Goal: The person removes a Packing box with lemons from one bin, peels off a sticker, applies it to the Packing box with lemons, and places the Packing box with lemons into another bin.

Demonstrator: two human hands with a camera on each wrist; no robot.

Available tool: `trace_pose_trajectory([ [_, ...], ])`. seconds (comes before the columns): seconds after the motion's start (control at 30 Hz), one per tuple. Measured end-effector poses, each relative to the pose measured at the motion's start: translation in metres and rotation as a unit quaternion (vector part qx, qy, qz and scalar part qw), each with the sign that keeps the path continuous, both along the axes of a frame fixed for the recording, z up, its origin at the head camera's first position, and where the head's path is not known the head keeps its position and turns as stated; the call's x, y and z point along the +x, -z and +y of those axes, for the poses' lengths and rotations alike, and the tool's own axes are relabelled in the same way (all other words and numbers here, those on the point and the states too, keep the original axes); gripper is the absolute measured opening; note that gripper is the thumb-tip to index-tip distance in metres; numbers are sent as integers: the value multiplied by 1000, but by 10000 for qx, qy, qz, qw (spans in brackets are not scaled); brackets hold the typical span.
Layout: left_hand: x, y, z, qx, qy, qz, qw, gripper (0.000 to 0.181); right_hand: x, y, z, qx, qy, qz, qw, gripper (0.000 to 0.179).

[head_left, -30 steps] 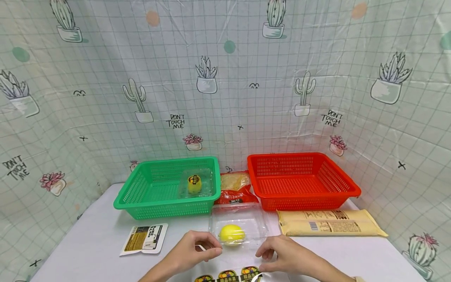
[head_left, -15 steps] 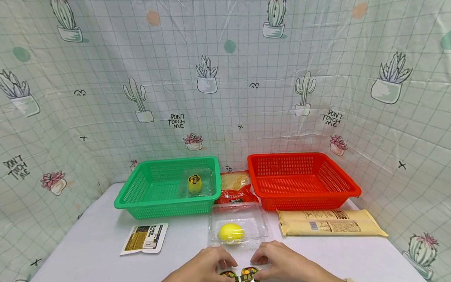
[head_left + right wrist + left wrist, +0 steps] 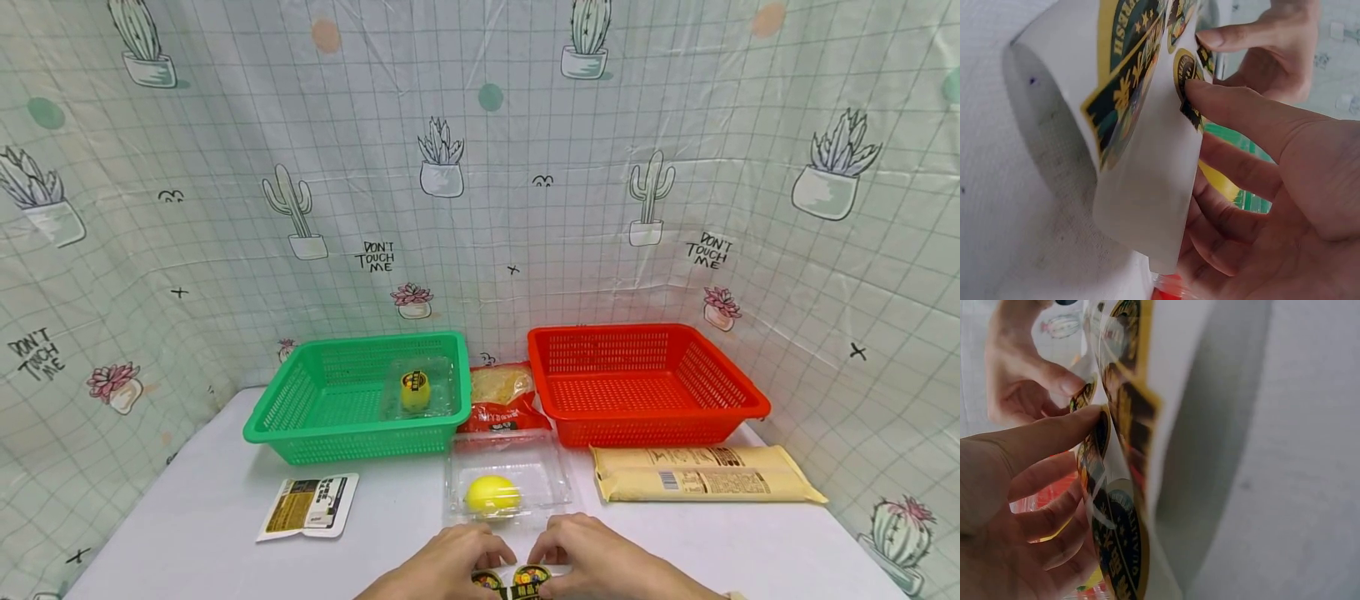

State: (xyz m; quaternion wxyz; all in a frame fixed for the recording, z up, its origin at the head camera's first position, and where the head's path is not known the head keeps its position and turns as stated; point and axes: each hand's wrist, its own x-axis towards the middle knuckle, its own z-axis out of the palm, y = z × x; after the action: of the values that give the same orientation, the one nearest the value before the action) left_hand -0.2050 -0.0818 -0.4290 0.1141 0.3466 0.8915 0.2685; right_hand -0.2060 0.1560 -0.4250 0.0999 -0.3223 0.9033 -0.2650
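Both hands work on one sheet of stickers [image 3: 1138, 203], located at the near edge of the table [image 3: 187, 517] and partly cut off at the bottom of the head view. The left hand [image 3: 450, 567] pinches the sheet: thumb on the printed face, fingers behind, with almost no gap at the thumb tip. The right hand [image 3: 600, 562] grips it in the same way, just beside the left, its thumb pressed on a dark label with a gold border [image 3: 1186, 78]. The sheet is bent between the hands — its lower part curves away in both wrist views (the labels carry coloured fruit prints).

Directly beyond the hands, a yellow lemon [image 3: 492, 497] sits in the front part of a clear plastic container [image 3: 536, 471]. Behind that container, a red bag [image 3: 501, 396] with pale contents lies between two perforated baskets. The green basket [image 3: 352, 435], at left, holds a second clear container [image 3: 444, 396] with a yellow fruit [image 3: 415, 392] inside; a dark label shows on it. The red basket [image 3: 660, 429] stands at right. A long beige packet [image 3: 708, 475] lies in front of the red basket; a white and brown packet [image 3: 311, 507] lies in front of the green one — well apart from the hands.
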Motion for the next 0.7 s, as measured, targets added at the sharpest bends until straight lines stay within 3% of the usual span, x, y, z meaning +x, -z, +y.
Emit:
trace_pose_trajectory([
  [0.1, -1, 0, 0, 25, -23, -160, 9999, 29, 0, 0, 0, -73, -22, 69, 9999, 17],
  [0.33, -3, 1, 0, 28, 123, 72, 9999, 31, -2, 1, 3, -351, -236, 394, 9983, 9],
  [0.7, -3, 0, 1, 166, 60, -204, 9996, 29, -2, 2, 3, -405, -312, 870, 9949, 6],
])
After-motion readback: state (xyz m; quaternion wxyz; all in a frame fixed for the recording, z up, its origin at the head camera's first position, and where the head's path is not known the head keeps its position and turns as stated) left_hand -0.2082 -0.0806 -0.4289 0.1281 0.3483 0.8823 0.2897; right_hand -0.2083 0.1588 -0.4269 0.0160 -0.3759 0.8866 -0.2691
